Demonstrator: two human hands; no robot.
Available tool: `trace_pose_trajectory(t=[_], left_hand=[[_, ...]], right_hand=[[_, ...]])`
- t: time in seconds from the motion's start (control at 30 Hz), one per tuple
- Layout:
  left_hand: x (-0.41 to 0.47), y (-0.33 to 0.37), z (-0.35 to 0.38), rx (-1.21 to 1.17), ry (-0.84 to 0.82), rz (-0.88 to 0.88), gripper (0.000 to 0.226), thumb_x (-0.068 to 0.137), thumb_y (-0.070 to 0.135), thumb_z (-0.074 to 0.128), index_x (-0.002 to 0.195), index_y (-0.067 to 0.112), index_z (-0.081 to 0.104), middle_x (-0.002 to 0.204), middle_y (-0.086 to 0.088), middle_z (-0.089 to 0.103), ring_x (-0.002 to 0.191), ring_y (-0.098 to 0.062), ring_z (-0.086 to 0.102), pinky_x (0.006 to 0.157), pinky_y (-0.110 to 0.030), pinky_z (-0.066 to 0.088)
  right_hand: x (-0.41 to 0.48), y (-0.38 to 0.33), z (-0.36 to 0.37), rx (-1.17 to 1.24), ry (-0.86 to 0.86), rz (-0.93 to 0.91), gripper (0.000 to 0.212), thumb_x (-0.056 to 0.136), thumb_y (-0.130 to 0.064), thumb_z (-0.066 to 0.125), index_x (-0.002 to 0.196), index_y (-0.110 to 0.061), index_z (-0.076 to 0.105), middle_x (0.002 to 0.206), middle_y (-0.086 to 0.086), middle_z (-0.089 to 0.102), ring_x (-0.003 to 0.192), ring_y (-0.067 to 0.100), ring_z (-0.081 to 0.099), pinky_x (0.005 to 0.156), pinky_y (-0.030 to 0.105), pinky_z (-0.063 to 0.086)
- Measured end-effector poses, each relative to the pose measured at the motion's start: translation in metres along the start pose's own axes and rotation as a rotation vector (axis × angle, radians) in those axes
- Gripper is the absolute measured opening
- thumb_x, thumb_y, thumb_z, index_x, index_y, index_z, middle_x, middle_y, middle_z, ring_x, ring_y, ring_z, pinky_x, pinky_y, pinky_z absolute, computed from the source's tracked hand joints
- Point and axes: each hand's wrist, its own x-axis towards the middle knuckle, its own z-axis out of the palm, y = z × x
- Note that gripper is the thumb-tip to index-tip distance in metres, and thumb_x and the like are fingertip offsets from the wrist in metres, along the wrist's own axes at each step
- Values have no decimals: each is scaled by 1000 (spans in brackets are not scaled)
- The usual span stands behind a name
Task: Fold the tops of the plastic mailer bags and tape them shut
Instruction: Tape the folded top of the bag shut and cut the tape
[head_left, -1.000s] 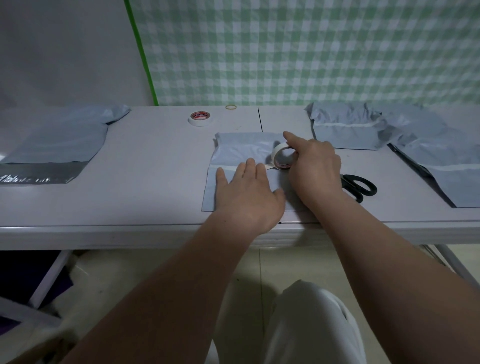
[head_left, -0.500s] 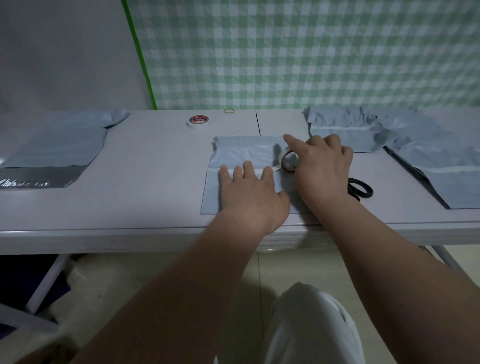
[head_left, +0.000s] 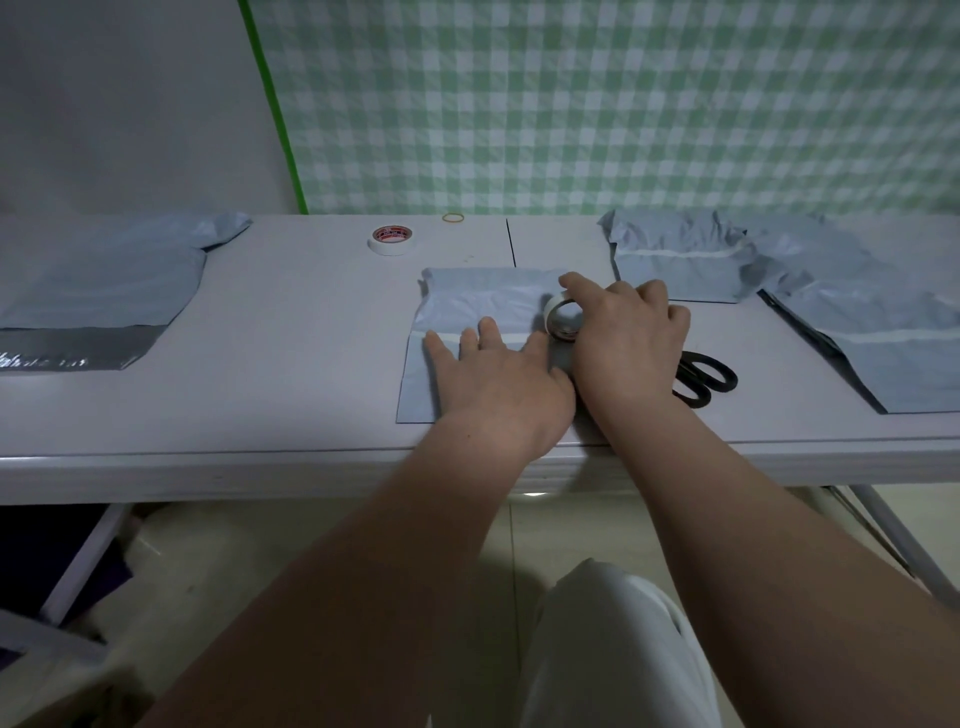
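A grey plastic mailer bag (head_left: 483, 301) lies flat at the table's middle, its top folded down toward me. My left hand (head_left: 498, 384) presses flat on it, fingers spread across the fold line, where a pale strip of tape (head_left: 519, 340) runs. My right hand (head_left: 628, 343) grips a white tape roll (head_left: 561, 319) standing on edge at the bag's right side, index finger over its top.
Black scissors (head_left: 706, 376) lie just right of my right hand. A second tape roll (head_left: 392, 240) and a rubber band (head_left: 453, 217) sit farther back. More mailer bags lie at the right (head_left: 680, 260) (head_left: 883, 353) and at the left (head_left: 98, 280).
My right hand has slid the tape roll a little to the right along the fold. My left hand has shifted slightly, staying flat on the bag.
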Motion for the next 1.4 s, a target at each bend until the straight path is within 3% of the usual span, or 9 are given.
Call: trace_pose_trajectory(t=[0.2, 0.47, 0.7, 0.8, 1.03, 1.13, 1.27, 1.4], left_hand=[[-3, -20, -3, 30, 36, -35, 52, 98, 45, 10, 149, 39, 17, 154, -18, 21, 143, -30, 20, 113, -60, -2], [-1, -55, -6, 90, 17, -53, 56, 96, 47, 8, 149, 32, 20, 157, -8, 22, 133, -29, 40, 114, -56, -6], [-6, -62, -3, 180, 15, -21, 67, 94, 61, 5, 152, 28, 9, 160, -6, 11, 143, -22, 24, 112, -55, -12], [-5, -71, -6, 196, -15, 4, 66, 94, 60, 4, 152, 29, 5, 161, -4, 6, 145, -21, 18, 113, -56, -12], [-7, -104, -15, 179, -110, 47, 60, 97, 52, 8, 152, 29, -1, 161, 1, -4, 147, -16, -2, 116, -54, -5], [-6, -90, -17, 153, -5, 114, 58, 99, 42, 18, 151, 19, 10, 160, 0, 6, 147, -17, 3, 116, -54, 0], [-8, -51, -13, -26, 32, 279, 61, 100, 43, 26, 151, 14, 10, 159, -2, 10, 146, -17, 7, 119, -46, 2], [-8, -41, -2, -113, 16, 300, 63, 100, 45, 24, 152, 13, 8, 160, -2, 7, 146, -16, 6, 119, -43, 2]], right_hand=[[-3, 1, -1, -49, 9, 4, 51, 88, -4, 40, 131, -31, 47, 97, 6, 60, 106, 29, 41, 76, 34, 20], [-5, 2, -2, -13, 0, 25, 61, 86, 2, 38, 136, -34, 42, 102, 7, 61, 107, 30, 43, 79, 35, 24], [-7, 1, -2, 91, -40, 26, 65, 86, 3, 37, 140, -32, 39, 109, 11, 58, 103, 31, 47, 76, 36, 33], [-10, -4, -5, 175, -79, 33, 65, 87, 3, 36, 141, -33, 37, 107, 10, 52, 100, 29, 48, 69, 35, 37], [-23, -13, -3, 312, -79, 1, 59, 91, -6, 39, 142, -36, 37, 99, 9, 52, 99, 29, 50, 71, 36, 38], [-25, -12, -1, 339, -84, -6, 58, 91, -8, 40, 142, -36, 37, 97, 9, 53, 97, 29, 50, 68, 33, 35], [-24, -11, 1, 350, -85, -7, 61, 90, -6, 42, 143, -35, 36, 101, 10, 58, 101, 29, 51, 69, 31, 33], [-26, -9, 0, 475, -68, 20, 55, 91, -11, 46, 141, -32, 41, 101, 7, 64, 99, 27, 56, 75, 34, 43]])
